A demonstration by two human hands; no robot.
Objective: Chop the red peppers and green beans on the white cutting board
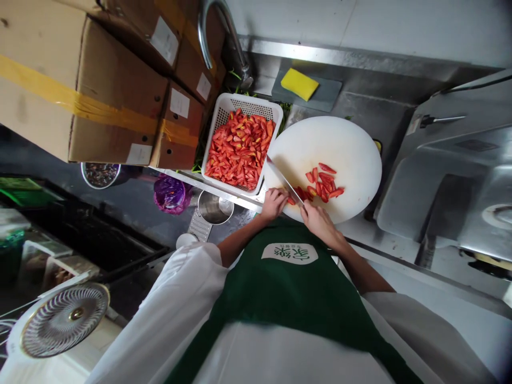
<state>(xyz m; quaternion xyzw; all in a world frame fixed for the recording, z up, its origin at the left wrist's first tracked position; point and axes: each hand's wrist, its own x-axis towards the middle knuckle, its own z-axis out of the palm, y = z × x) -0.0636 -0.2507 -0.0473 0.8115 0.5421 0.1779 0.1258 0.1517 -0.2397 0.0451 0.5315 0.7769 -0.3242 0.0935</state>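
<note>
My right hand (pixel 319 221) is wrapped round the handle of a kitchen knife (pixel 285 180), whose blade slants up and left across the near part of a round white cutting board (pixel 356 144). Just left of the blade, my left hand (pixel 274 203) rests on the board with curled fingers, closed on a red chili pepper (pixel 291 201) that is mostly hidden. Cut red chili pieces (pixel 326 185) lie to the right of the blade. Beside the board stands a white plastic basket (pixel 224 104) heaped with cut red chilies (pixel 242 146).
Cardboard boxes (pixel 116 90) are stacked at the left, near a curved faucet (pixel 240 53). Behind the board, a yellow sponge (pixel 299 84) lies on a grey slab. A metal machine (pixel 460 186) stands right. Below left are a metal pot (pixel 216 208) and a fan (pixel 66 320).
</note>
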